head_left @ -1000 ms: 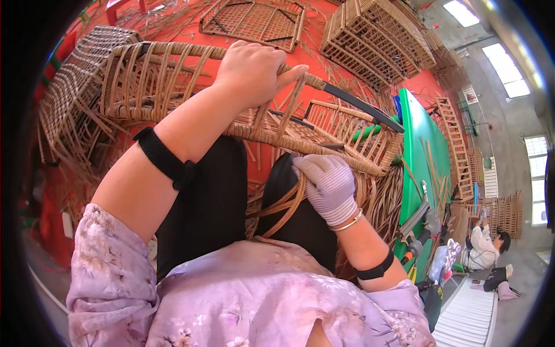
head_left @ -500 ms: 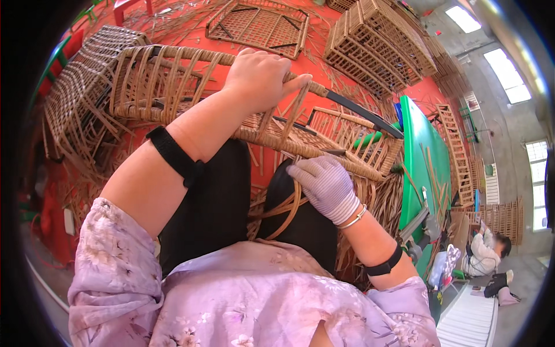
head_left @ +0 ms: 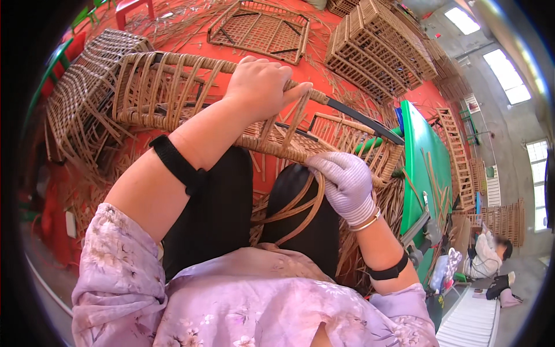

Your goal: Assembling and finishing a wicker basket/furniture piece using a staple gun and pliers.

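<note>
A half-woven wicker basket [head_left: 276, 149] lies across my knees, its ribs and rims wrapped with brown strips. My bare left hand [head_left: 258, 89] is closed over the upper rim, thumb stretched to the right along it. At the lower rim, my right hand [head_left: 348, 182], in a striped glove, pinches a rattan strip [head_left: 317, 203]. That strip bends in a loop down over my dark trousers. The fingertips at the rim are partly hidden by the glove. To the right of my left hand, a black bar [head_left: 364, 120] of the frame shows unwrapped.
A large woven basket [head_left: 92, 87] stands at left, a shallow tray-like one [head_left: 260, 32] at far centre, and a tall crate-like one [head_left: 378, 49] at far right. Loose strips litter the red floor. A green board [head_left: 425, 162] rises at right; beyond it sits another person [head_left: 485, 257].
My right hand has moved up and right to the lower rim, drawing the strip's loop with it. My left hand keeps its hold on the upper rim.
</note>
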Demonstrator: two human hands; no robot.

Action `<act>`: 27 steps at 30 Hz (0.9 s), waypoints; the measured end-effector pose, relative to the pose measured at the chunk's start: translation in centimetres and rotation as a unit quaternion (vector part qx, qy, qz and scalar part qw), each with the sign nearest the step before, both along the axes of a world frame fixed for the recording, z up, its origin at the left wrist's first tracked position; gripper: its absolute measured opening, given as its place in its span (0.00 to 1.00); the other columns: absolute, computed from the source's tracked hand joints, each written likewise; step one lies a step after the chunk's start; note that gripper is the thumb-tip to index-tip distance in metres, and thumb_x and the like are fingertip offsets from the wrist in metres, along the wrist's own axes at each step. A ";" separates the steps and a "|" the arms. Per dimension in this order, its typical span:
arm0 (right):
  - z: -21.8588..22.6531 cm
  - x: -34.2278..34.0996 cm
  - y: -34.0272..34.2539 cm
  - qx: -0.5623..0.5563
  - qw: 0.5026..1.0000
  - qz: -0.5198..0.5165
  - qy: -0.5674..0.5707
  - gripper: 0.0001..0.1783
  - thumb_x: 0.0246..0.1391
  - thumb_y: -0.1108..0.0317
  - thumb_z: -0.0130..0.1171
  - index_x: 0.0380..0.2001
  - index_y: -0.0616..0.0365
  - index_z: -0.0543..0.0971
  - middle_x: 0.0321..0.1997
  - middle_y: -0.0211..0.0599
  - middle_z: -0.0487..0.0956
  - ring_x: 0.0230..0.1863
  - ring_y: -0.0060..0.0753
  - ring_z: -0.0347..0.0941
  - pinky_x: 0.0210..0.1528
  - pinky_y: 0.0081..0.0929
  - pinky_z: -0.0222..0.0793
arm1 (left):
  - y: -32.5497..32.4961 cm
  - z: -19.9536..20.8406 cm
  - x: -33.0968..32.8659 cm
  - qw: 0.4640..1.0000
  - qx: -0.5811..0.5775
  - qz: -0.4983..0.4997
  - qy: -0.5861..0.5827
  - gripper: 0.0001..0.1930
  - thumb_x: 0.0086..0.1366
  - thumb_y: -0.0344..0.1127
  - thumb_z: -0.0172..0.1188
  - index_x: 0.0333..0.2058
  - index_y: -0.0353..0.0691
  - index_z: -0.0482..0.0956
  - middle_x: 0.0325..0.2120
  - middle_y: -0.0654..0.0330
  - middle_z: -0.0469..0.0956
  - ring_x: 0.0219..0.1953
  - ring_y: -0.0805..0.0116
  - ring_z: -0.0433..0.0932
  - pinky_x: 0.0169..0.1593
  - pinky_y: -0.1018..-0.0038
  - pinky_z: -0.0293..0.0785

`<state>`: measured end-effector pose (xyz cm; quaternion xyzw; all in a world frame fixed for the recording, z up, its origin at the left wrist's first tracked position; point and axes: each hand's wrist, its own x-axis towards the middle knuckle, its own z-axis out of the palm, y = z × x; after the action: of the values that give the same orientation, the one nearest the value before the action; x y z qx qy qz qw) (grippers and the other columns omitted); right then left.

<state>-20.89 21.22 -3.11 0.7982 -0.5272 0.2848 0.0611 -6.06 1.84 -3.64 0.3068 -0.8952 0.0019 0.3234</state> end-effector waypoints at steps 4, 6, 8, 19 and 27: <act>0.0 -0.2 -0.8 0.042 0.991 -0.009 -0.123 0.11 0.44 0.76 0.62 0.34 0.58 0.82 0.32 0.40 0.81 0.32 0.43 0.78 0.36 0.31 0.74 | -0.1 0.3 -0.4 1.000 0.002 -0.014 0.007 0.24 0.65 0.57 0.51 0.23 0.42 0.75 0.22 0.59 0.77 0.34 0.57 0.78 0.45 0.60 0.68; 0.0 -0.6 -1.2 0.078 0.975 -0.044 -0.205 0.09 0.46 0.77 0.63 0.34 0.60 0.82 0.30 0.40 0.81 0.31 0.38 0.78 0.36 0.27 0.74 | 0.0 0.5 -0.4 1.000 -0.011 -0.018 0.004 0.23 0.65 0.57 0.52 0.23 0.42 0.75 0.22 0.59 0.77 0.33 0.57 0.78 0.44 0.60 0.68; -0.6 -0.9 -2.3 0.077 0.954 -0.042 -0.287 0.08 0.49 0.76 0.64 0.35 0.62 0.82 0.28 0.37 0.81 0.30 0.29 0.77 0.35 0.23 0.72 | 0.0 0.1 -0.3 1.000 0.004 -0.014 0.001 0.23 0.65 0.56 0.52 0.22 0.42 0.74 0.21 0.58 0.77 0.32 0.56 0.77 0.42 0.60 0.68; 0.9 -0.4 -6.6 0.212 0.727 -0.127 -0.641 0.16 0.60 0.57 0.59 0.33 0.60 0.82 0.27 0.35 0.82 0.25 0.22 0.77 0.30 0.20 0.74 | 0.3 0.6 -0.3 1.000 -0.007 -0.015 0.000 0.22 0.65 0.54 0.54 0.22 0.42 0.75 0.20 0.59 0.76 0.31 0.57 0.77 0.42 0.61 0.68; -1.6 0.7 -6.3 0.166 0.657 -0.167 -0.717 0.21 0.60 0.53 0.58 0.34 0.64 0.81 0.27 0.36 0.82 0.28 0.26 0.78 0.35 0.23 0.75 | 0.4 0.9 -0.1 0.999 0.009 -0.019 -0.028 0.21 0.66 0.52 0.53 0.23 0.41 0.75 0.20 0.57 0.76 0.30 0.54 0.77 0.41 0.60 0.68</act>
<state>-20.18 14.94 -4.71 0.2419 -0.5707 0.6614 -0.4223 -6.14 2.23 -2.73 0.2921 -0.9096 -0.0041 0.2955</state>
